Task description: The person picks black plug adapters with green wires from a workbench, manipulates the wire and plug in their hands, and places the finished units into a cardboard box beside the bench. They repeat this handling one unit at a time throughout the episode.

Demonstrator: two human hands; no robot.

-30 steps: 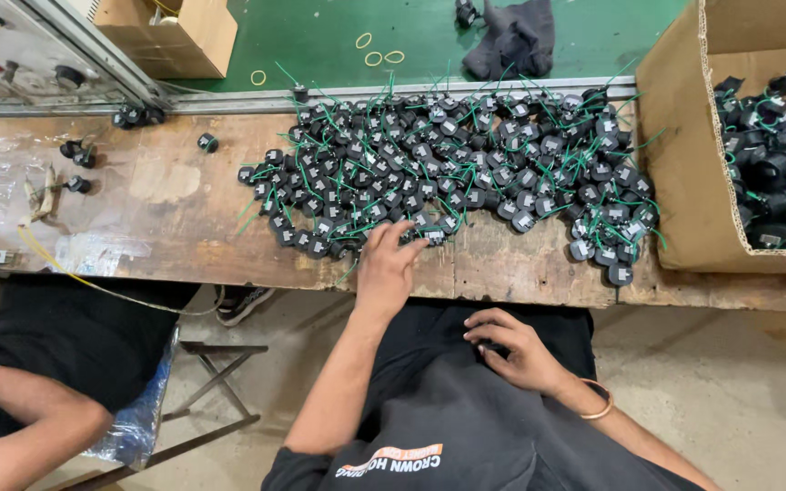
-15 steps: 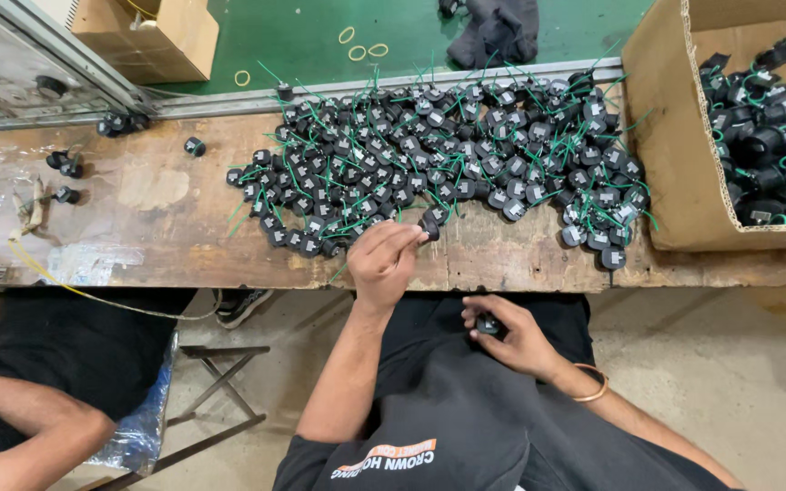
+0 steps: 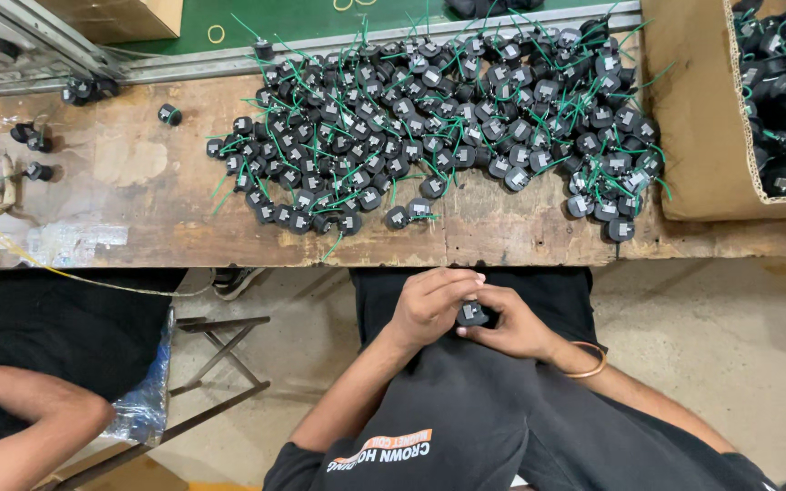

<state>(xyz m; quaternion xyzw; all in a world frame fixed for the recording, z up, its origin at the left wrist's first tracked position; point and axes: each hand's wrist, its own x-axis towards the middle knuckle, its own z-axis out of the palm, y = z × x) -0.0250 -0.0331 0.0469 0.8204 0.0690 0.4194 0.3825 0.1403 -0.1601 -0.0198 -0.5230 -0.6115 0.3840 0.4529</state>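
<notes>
Both hands meet over the person's lap, below the worn wooden bench. The left hand and right hand have their fingers curled closed on one small black round plastic part. A heap of like black parts with green wires lies on the bench beside a cardboard box.

A heap of small parts is spread on the workbench, with a box set at its right end. Before the bench edge, one part is held between both hands over the lap.
</notes>
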